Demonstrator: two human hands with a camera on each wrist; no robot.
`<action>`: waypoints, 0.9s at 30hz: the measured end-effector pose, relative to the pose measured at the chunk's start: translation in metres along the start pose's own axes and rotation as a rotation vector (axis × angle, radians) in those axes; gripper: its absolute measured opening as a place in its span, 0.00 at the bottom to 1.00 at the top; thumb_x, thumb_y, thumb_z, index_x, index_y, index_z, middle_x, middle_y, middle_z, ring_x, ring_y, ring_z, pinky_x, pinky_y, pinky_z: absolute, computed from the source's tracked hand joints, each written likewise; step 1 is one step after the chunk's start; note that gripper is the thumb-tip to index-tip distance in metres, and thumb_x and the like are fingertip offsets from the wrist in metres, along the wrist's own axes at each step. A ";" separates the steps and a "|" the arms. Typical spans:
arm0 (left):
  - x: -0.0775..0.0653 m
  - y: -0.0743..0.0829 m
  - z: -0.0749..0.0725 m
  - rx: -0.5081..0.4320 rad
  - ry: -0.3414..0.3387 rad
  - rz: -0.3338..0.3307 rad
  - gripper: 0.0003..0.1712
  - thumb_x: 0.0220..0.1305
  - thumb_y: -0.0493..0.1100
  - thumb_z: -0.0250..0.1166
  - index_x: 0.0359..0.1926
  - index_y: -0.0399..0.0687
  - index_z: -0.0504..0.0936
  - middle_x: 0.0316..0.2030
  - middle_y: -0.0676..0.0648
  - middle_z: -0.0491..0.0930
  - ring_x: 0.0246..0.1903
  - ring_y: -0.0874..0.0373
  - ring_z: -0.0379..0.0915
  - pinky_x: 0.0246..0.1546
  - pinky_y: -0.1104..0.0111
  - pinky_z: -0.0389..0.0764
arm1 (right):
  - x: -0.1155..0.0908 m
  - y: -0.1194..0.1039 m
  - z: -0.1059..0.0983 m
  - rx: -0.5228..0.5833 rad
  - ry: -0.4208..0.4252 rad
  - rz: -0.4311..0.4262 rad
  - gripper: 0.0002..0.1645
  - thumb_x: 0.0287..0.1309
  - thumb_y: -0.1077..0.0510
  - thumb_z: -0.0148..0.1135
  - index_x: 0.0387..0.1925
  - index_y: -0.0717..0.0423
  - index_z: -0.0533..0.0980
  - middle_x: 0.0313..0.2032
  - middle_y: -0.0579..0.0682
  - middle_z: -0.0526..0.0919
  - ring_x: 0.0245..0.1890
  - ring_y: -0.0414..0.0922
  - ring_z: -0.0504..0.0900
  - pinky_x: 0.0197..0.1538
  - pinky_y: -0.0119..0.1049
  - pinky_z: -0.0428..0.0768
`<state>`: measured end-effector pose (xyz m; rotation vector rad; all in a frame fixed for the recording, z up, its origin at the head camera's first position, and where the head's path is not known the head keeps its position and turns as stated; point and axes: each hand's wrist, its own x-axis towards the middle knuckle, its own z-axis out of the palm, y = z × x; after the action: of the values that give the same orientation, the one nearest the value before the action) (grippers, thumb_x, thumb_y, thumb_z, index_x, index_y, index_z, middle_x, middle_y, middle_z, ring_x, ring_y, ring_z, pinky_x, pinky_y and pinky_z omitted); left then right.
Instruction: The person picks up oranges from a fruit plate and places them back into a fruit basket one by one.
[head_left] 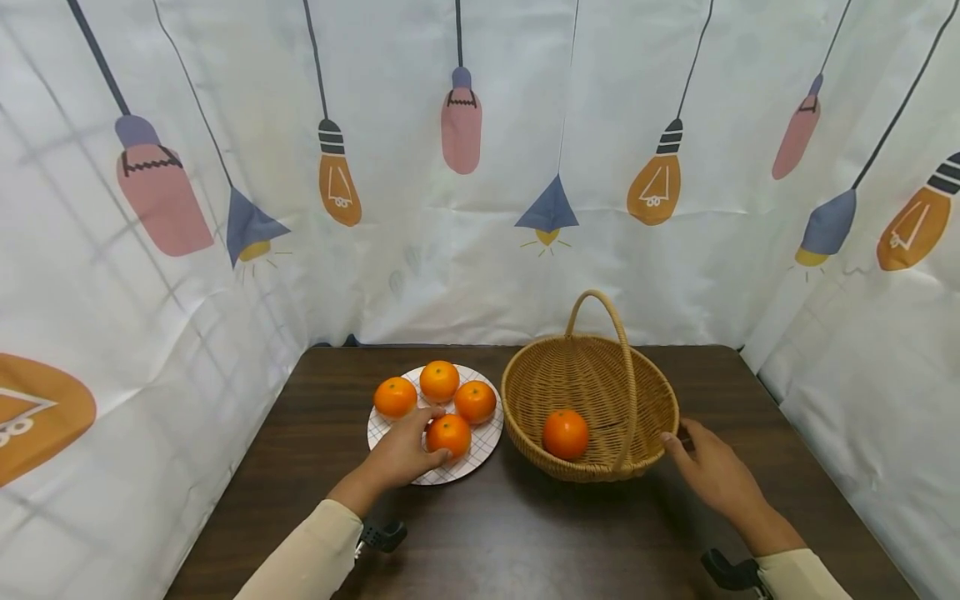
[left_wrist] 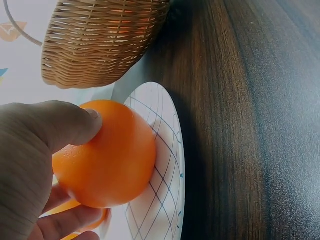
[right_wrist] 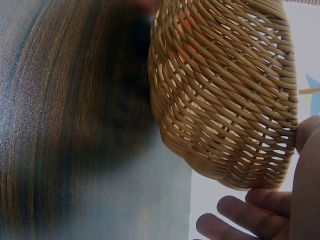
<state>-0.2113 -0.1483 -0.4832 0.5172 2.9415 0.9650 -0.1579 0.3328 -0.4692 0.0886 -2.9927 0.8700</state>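
Note:
On a white plate with a checked pattern (head_left: 489, 442), my left hand (head_left: 401, 450) grips the nearest orange (head_left: 448, 437). Its thumb lies on one side of the orange (left_wrist: 112, 160) and its fingers curl along the other, as the left wrist view shows. Three more oranges (head_left: 439, 381) sit behind it on the plate. To the right stands a wicker basket (head_left: 600, 375) with a tall handle and one orange (head_left: 566, 434) inside. My right hand (head_left: 716, 471) holds the basket's right rim, thumb at the edge and fingers against the outer weave (right_wrist: 225, 100).
Both things stand on a dark wood-grain table (head_left: 517, 542), the plate close beside the basket's left side. A white curtain printed with hanging lamps (head_left: 480, 250) surrounds the table at the back and sides.

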 end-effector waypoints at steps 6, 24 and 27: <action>0.000 0.001 -0.001 -0.013 -0.011 -0.010 0.39 0.55 0.46 0.79 0.65 0.38 0.75 0.61 0.42 0.77 0.57 0.46 0.74 0.63 0.48 0.72 | -0.001 -0.004 -0.002 -0.003 -0.018 0.018 0.45 0.76 0.33 0.44 0.71 0.69 0.62 0.59 0.67 0.76 0.49 0.61 0.82 0.45 0.59 0.81; 0.001 0.001 0.000 -0.030 -0.020 -0.023 0.38 0.55 0.46 0.79 0.64 0.40 0.75 0.60 0.43 0.77 0.57 0.48 0.74 0.64 0.50 0.71 | -0.001 -0.007 -0.005 -0.021 -0.043 0.033 0.46 0.76 0.33 0.44 0.70 0.71 0.61 0.59 0.70 0.76 0.47 0.62 0.83 0.44 0.60 0.81; 0.001 0.000 0.001 -0.039 -0.023 -0.030 0.40 0.53 0.46 0.80 0.65 0.41 0.74 0.59 0.44 0.78 0.56 0.49 0.74 0.64 0.51 0.71 | -0.001 -0.007 -0.004 -0.018 -0.052 0.042 0.47 0.76 0.33 0.44 0.71 0.72 0.60 0.59 0.71 0.76 0.48 0.62 0.83 0.44 0.60 0.81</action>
<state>-0.2119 -0.1469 -0.4842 0.4784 2.8953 1.0046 -0.1565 0.3295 -0.4619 0.0492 -3.0602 0.8578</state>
